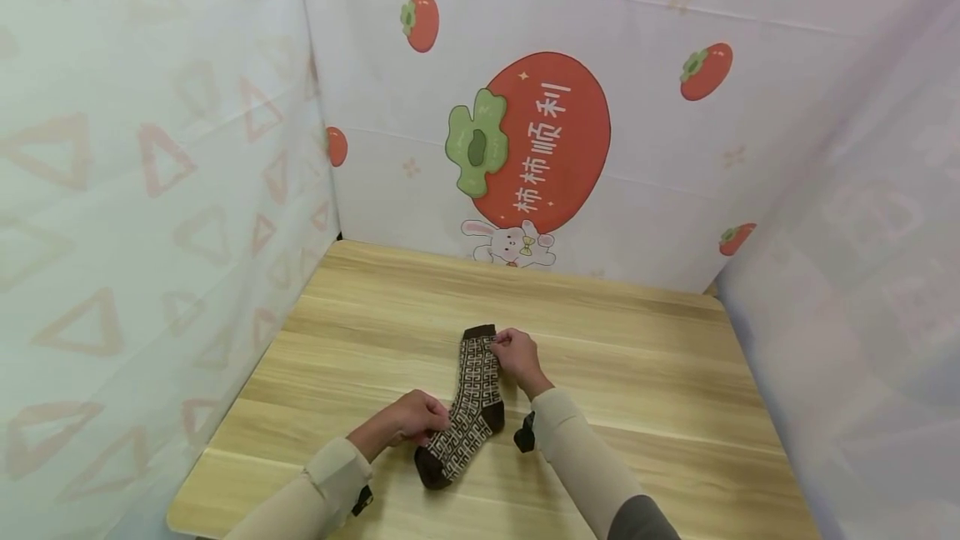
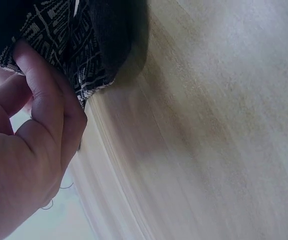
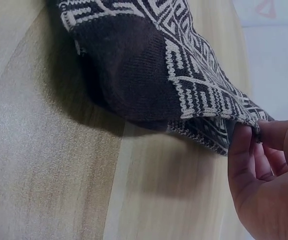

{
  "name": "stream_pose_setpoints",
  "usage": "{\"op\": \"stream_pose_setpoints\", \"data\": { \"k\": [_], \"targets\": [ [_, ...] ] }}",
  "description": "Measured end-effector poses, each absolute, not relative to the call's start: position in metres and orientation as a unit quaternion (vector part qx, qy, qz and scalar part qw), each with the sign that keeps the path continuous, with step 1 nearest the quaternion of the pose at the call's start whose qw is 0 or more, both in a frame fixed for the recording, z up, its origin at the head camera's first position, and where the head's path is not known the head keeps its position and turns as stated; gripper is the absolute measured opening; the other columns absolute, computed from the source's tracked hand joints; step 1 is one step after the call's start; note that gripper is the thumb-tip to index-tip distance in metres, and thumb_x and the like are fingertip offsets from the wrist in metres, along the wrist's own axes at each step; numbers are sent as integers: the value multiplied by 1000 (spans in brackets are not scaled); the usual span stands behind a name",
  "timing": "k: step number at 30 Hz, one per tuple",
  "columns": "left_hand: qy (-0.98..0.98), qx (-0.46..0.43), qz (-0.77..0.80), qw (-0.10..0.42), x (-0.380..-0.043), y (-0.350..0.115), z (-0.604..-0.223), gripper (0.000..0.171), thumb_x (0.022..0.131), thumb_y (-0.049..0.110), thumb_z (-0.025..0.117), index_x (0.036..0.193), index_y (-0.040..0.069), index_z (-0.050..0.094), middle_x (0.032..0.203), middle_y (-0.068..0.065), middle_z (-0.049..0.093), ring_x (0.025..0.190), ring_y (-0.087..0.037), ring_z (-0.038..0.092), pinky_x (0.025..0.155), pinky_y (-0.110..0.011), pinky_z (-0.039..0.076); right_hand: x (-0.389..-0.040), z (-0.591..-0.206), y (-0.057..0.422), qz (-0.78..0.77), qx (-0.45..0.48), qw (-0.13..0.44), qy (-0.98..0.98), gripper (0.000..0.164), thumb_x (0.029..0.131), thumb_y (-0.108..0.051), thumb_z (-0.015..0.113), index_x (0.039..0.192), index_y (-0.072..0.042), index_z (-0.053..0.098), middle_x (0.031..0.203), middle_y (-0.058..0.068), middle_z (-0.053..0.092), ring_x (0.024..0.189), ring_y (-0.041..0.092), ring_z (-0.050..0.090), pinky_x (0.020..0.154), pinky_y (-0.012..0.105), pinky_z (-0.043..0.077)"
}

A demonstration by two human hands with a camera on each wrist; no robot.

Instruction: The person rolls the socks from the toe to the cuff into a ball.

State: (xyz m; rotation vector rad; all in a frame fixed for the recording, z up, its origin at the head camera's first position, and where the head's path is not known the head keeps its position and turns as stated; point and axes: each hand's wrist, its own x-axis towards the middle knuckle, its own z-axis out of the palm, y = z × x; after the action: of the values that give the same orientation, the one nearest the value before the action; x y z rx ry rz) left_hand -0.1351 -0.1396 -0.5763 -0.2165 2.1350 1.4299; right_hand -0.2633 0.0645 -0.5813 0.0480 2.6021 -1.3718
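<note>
A dark brown sock (image 1: 474, 382) with a cream maze-like pattern lies across the middle of the table, its plain dark cuff at the far end and dark toe near me. My left hand (image 1: 418, 417) pinches the sock's edge on the foot part, just above the toe. In the left wrist view the sock's fabric (image 2: 49, 30) bends over the left fingertips. My right hand (image 1: 519, 357) pinches the right edge of the leg just below the cuff. The right wrist view shows the dark heel (image 3: 129, 70) raised off the wood, the thumb and index finger closing on the fabric's edge.
The light wood-grain table (image 1: 637, 373) extends on both sides of the sock. White cloth walls stand around it, the back one printed with a large red persimmon (image 1: 577, 140) and a rabbit (image 1: 517, 247). Black straps (image 1: 525, 433) show at both wrists.
</note>
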Motion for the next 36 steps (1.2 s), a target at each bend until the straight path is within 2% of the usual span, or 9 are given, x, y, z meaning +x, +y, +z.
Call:
{"op": "stream_pose_setpoints", "data": {
  "k": [13, 21, 29, 36],
  "targets": [
    [830, -76, 487, 261, -133, -135, -580, 6, 89, 5, 72, 84, 4, 73, 78, -2, 67, 62, -11, 56, 52, -20, 48, -263, -593, 69, -433, 20, 86, 897, 7, 91, -11, 71, 89, -7, 65, 88, 8, 71, 75, 18, 61, 65, 28, 49],
    [852, -71, 451, 257, -133, -132, -584, 11, 87, 6, 73, 77, 7, 71, 74, 1, 65, 61, -11, 55, 53, -21, 44, -262, -599, 68, -403, 23, 82, 911, 9, 90, -11, 71, 87, -7, 64, 87, 8, 69, 76, 19, 61, 66, 29, 49],
    [890, -15, 403, 210, -131, -133, -587, 18, 85, 5, 74, 69, 9, 67, 63, 6, 58, 56, -8, 50, 52, -21, 42, -264, -601, 60, -365, 26, 63, 929, 9, 89, -9, 73, 87, -6, 65, 89, 9, 70, 80, 22, 63, 72, 36, 53],
    [913, 20, 371, 170, -128, -132, -588, 23, 81, 4, 76, 63, 12, 62, 59, 9, 53, 58, -9, 49, 57, -23, 41, -264, -603, 55, -344, 2, 50, 938, 7, 90, -7, 72, 87, -5, 66, 85, 8, 70, 74, 20, 62, 66, 34, 53]
  ]
}}
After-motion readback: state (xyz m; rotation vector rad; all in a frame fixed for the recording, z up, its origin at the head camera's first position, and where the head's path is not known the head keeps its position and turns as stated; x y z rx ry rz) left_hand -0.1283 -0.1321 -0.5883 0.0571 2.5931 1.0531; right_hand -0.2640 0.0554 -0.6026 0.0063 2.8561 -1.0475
